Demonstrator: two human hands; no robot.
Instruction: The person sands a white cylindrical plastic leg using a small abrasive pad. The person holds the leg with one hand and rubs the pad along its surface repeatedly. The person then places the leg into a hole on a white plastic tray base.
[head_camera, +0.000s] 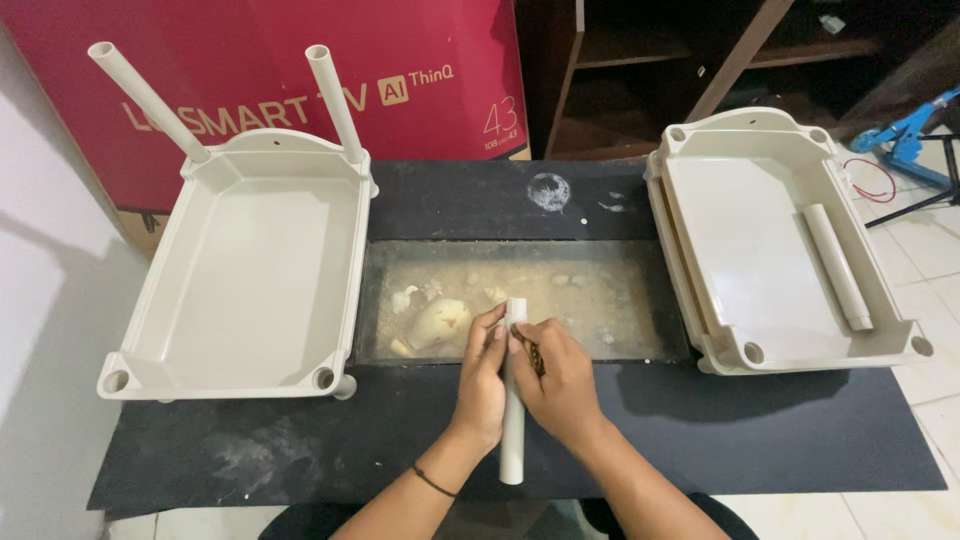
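Cream tube (513, 420) lies on the black mat (300, 450), long axis running from the person straight away toward the sunken glass panel (600, 300); near end sits between the two forearms, far end just reaches over the panel's near edge.

Left hand (482, 385) wraps the tube from its left side, fingers curled and pressed together around the upper half. Right hand (562, 385) closes on it from the tube's right, at the same height along the tube, so neither hand is nearer. Right fingertips pinch a small dark object (533, 355) against the tube; probably a fastener or bit, too small to tell.

Left of the tube, well apart: tray with two upright posts (250, 260), inverted, posts tilted away.

Right of the tube, well apart: second tray (780, 240), with a loose tube (838, 265) lying in it, axis roughly parallel to the held tube.

Beyond the tube, behind the mat: red carton (250, 70) and dark wooden shelving (680, 70)
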